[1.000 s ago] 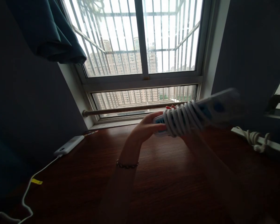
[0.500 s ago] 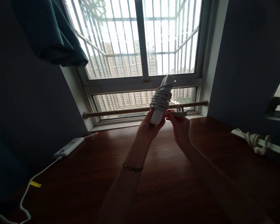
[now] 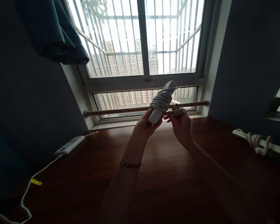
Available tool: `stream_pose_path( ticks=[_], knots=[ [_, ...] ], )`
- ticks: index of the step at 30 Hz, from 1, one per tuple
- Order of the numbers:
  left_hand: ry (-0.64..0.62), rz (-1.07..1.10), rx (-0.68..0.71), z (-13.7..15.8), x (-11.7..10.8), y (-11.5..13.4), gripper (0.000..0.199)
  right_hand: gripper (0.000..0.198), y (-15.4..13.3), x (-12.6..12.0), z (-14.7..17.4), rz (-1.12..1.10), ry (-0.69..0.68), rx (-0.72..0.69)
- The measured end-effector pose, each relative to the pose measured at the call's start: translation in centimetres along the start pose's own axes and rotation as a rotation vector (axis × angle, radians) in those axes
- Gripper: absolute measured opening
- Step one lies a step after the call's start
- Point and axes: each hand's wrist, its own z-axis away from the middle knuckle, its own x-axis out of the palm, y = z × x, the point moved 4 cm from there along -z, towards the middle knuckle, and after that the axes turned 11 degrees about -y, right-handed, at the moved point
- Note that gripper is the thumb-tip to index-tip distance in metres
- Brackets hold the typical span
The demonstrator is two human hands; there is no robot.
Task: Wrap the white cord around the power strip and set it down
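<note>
A white power strip (image 3: 155,116) is held up in front of the window, tilted with its far end to the upper right. Its white cord (image 3: 161,101) is wound several times around the middle. My left hand (image 3: 144,124) is closed around the near end of the strip, and a beaded bracelet (image 3: 130,164) circles that wrist. Just right of the strip, my right hand (image 3: 180,126) grips the cord's plug (image 3: 177,112), with its prongs pointing up. The fingertips of the right hand are close to the strip; whether they touch it is unclear.
Below both hands lies a dark brown wooden surface (image 3: 158,174). A white power bank (image 3: 70,146) with a cable rests at left. Another power strip (image 3: 273,146) with wound cord lies at right. A horizontal rail (image 3: 116,111) crosses the window; a blue curtain (image 3: 58,40) hangs upper left.
The power strip has dipped slightly and leans further over. My right hand has shifted its hold on the plug, which now sits deeper in the hand and a little to the left.
</note>
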Motion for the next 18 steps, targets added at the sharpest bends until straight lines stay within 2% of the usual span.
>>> stream_pose_path(
  ticks=[4,6,7,9,13,18],
  knots=[
    [-0.010,0.227,-0.080,1.0,0.4,1.4,0.023,0.018,2.3,0.2,-0.9,-0.514,-0.009,0.234],
    [-0.012,0.314,-0.081,1.4,0.7,1.9,0.024,0.017,3.7,0.7,-1.0,-0.646,-0.019,0.345],
    [-0.013,0.348,-0.072,1.5,0.7,2.1,0.024,0.017,4.1,0.9,-1.0,-0.658,-0.025,0.354],
    [-0.016,0.398,-0.041,1.3,0.6,2.0,0.023,0.020,4.3,1.2,-0.9,-0.576,-0.053,0.249],
    [-0.023,0.432,0.028,0.4,-0.1,1.6,0.021,0.028,3.1,1.6,-0.3,-0.164,-0.158,-0.074],
    [-0.060,0.425,0.026,-0.2,-0.3,1.1,0.025,0.023,0.9,1.6,0.2,0.207,-0.238,-0.183]
  ],
)
